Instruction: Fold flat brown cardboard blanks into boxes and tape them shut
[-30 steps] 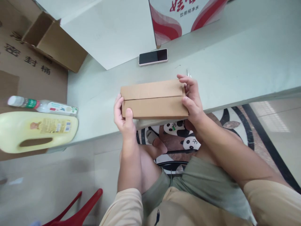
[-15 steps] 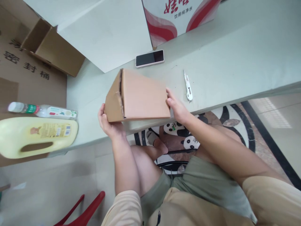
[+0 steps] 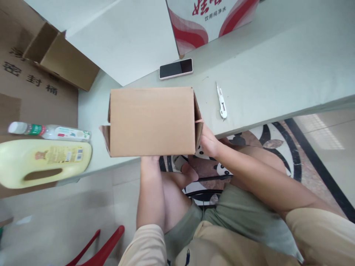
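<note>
I hold a plain brown cardboard box (image 3: pixel 152 121) over the near edge of the pale green table (image 3: pixel 263 74), a broad unmarked face turned up toward me. My right hand (image 3: pixel 208 142) grips its right end, one fingertip hooked over the edge by the open end flaps. My left hand (image 3: pixel 151 159) is under the box; only the wrist shows and the fingers are hidden. A small flap sticks out at the box's lower left corner.
A white utility knife (image 3: pixel 222 104) and a phone (image 3: pixel 175 68) lie on the table beyond the box. A red-and-white carton (image 3: pixel 210 18) stands at the back. Left are an open cardboard box (image 3: pixel 59 57), a water bottle (image 3: pixel 50 131) and a yellow jug (image 3: pixel 41 162). A red chair (image 3: pixel 97 247) stands below.
The box has been turned from its seam side, through a tilted end-on pose, to a broad plain face up. My left hand slid from its left end to underneath.
</note>
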The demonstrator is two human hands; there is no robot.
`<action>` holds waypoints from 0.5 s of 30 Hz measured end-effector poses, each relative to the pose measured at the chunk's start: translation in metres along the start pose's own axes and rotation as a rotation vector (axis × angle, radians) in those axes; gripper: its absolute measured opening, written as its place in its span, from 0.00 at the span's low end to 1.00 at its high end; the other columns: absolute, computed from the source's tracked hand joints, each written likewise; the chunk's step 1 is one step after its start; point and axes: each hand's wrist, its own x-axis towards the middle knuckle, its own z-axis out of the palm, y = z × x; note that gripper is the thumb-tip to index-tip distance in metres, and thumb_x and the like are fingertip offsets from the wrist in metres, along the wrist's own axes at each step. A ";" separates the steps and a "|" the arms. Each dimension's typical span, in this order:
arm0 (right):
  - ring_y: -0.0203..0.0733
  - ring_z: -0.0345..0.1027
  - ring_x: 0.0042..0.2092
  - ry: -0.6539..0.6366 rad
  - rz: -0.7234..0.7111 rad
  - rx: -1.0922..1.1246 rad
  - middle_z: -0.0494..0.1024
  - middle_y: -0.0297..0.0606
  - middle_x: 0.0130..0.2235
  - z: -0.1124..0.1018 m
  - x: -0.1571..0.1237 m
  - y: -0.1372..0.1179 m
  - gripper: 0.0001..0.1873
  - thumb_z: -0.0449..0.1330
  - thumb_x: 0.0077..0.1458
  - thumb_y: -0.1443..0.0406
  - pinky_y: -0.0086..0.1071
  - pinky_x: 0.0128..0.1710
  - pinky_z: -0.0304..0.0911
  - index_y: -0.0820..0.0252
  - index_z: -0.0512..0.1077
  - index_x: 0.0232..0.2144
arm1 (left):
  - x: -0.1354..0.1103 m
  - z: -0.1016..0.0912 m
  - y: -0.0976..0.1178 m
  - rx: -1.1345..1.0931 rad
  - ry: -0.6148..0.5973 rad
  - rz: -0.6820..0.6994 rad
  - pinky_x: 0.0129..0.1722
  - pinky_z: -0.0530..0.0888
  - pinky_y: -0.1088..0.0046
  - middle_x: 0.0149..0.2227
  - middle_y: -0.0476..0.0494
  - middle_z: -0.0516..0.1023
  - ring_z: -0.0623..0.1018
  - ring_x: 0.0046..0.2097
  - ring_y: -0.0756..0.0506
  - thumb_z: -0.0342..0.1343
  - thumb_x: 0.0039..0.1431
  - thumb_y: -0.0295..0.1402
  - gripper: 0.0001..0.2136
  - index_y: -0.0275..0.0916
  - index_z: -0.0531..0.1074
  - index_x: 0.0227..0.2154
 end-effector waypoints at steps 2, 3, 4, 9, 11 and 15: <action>0.50 0.30 0.77 0.013 -0.035 -0.077 0.37 0.39 0.77 -0.002 0.001 -0.001 0.47 0.39 0.64 0.39 0.53 0.76 0.33 0.55 0.34 0.74 | -0.004 0.005 -0.001 -0.060 0.000 -0.022 0.47 0.82 0.65 0.50 0.42 0.82 0.80 0.54 0.40 0.58 0.59 0.54 0.24 0.44 0.76 0.51; 0.51 0.30 0.77 0.024 -0.046 -0.109 0.37 0.40 0.77 -0.004 0.002 -0.001 0.46 0.41 0.65 0.40 0.52 0.76 0.32 0.56 0.33 0.74 | -0.005 0.006 -0.001 -0.087 -0.003 -0.040 0.45 0.82 0.67 0.49 0.41 0.83 0.81 0.53 0.40 0.59 0.58 0.51 0.23 0.43 0.76 0.51; 0.51 0.30 0.77 0.034 -0.051 -0.136 0.37 0.42 0.77 -0.005 0.003 -0.002 0.46 0.42 0.65 0.42 0.52 0.76 0.31 0.56 0.33 0.74 | -0.006 0.006 -0.001 -0.107 -0.013 -0.069 0.42 0.82 0.69 0.48 0.41 0.83 0.82 0.51 0.41 0.60 0.57 0.50 0.22 0.42 0.76 0.50; 0.54 0.33 0.76 0.070 -0.012 -0.189 0.41 0.44 0.76 -0.016 0.007 0.000 0.43 0.45 0.66 0.47 0.53 0.75 0.34 0.58 0.38 0.74 | -0.004 -0.009 -0.006 -0.076 -0.104 -0.178 0.33 0.80 0.72 0.42 0.38 0.83 0.84 0.42 0.42 0.56 0.55 0.61 0.31 0.38 0.76 0.47; 0.54 0.37 0.76 0.065 0.008 -0.189 0.44 0.46 0.75 -0.021 0.008 0.002 0.42 0.45 0.66 0.50 0.53 0.75 0.39 0.59 0.39 0.74 | -0.002 -0.019 -0.006 -0.015 -0.154 -0.170 0.32 0.79 0.72 0.41 0.36 0.84 0.84 0.40 0.42 0.55 0.52 0.65 0.35 0.36 0.76 0.46; 0.56 0.50 0.72 0.055 0.074 -0.147 0.51 0.51 0.72 -0.028 0.009 0.001 0.46 0.50 0.63 0.51 0.54 0.70 0.53 0.61 0.38 0.74 | 0.001 -0.030 -0.005 0.101 -0.156 -0.161 0.31 0.79 0.73 0.39 0.37 0.84 0.84 0.40 0.42 0.62 0.47 0.64 0.35 0.37 0.76 0.46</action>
